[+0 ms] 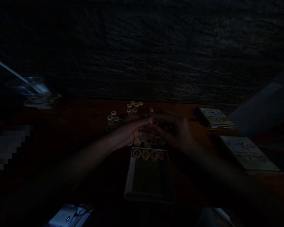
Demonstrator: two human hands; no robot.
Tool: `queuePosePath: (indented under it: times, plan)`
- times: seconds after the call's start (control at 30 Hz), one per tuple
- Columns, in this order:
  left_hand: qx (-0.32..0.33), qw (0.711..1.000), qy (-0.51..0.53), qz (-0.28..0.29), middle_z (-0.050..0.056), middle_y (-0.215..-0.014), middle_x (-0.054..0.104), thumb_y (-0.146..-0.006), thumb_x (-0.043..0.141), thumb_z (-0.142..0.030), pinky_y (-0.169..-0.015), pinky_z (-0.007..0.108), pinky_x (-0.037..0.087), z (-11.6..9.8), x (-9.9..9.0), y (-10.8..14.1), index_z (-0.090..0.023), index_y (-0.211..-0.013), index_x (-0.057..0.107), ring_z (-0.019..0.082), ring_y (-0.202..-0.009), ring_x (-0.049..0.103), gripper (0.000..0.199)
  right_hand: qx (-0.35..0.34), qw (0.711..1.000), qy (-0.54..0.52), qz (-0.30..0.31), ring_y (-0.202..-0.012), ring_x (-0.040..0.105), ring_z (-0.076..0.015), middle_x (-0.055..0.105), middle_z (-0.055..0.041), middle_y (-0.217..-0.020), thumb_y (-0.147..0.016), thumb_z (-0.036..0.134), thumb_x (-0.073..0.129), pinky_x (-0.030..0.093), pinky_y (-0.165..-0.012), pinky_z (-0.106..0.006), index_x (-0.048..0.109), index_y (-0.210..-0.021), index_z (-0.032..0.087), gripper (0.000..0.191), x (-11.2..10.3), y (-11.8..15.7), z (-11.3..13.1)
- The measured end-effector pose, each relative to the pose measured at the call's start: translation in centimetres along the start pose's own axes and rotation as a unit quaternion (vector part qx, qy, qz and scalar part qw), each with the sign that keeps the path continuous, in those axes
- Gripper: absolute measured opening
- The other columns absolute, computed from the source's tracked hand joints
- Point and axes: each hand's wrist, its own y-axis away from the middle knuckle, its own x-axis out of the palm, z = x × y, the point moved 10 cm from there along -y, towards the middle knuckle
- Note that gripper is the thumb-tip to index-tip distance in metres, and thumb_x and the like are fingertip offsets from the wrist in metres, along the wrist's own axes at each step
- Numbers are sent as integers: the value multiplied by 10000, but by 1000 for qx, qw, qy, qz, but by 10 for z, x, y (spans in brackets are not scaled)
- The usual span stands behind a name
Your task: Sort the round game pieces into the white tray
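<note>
My left hand (133, 130) reaches over a spread of round Chinese chess pieces (137, 142), its palm turned inward and fingers stretched out. My right hand (177, 130) comes from the other side, thumb and index finger bent together by the left fingertips. The hands meet or nearly meet; what the right fingers hold, if anything, is too dark to make out. Just below them lies an open shallow box (130, 179). Along its far end is a row of several pieces (145, 154) with characters facing up. My hands hide part of the loose pieces.
Two flat printed boxes (216, 116) lie on the wooden table (85, 116) at the right. A clear cup (35, 91) with a straw stands at the far left. A dark stone-like wall (142, 56) rises behind the table. The light is very dim.
</note>
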Motion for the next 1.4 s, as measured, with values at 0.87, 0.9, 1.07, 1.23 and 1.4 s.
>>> queuePosePath:
  times: [0.87,0.9,1.07,1.23,1.4]
  plan:
    - [-9,1000,1,-6,108,-913,788,-842,773,-186,-831,326,602,0,-1,0,-86,-938,763,187,-852,750,139,9,1000,6,-3,-797,706,-171,765,-59,-1016,-905,265,750,570,-718,-314,754,-1200,232,297,-1,1,-4]
    - [-9,1000,3,-4,105,-908,787,-844,767,-183,-836,331,601,0,-1,0,-87,-937,763,188,-853,749,133,10,1000,6,-3,-798,707,-171,765,-57,-1014,-904,268,751,570,-717,-314,756,-1194,234,292,-1,1,-4]
    - [-11,1000,16,5,101,-896,786,-850,780,-237,-798,325,604,2,-1,-1,-101,-928,763,182,-823,741,158,-11,1000,7,0,-894,724,-187,768,-67,-1032,-922,280,734,576,-752,-316,753,-1183,229,267,-1,0,2]
    - [-8,1000,2,8,112,-957,781,-839,791,-213,-835,325,594,1,-1,0,-88,-969,761,189,-887,740,182,-6,1000,8,-5,-872,722,-183,761,-76,-1035,-909,290,750,573,-748,-307,754,-1182,207,285,-2,0,2]
    - [-13,1000,26,1,89,-902,779,-839,779,-203,-821,326,599,1,-2,0,-98,-938,759,176,-841,736,145,-8,1000,10,-7,-839,706,-178,750,-67,-988,-907,266,742,560,-719,-300,754,-1169,211,268,-3,0,3]
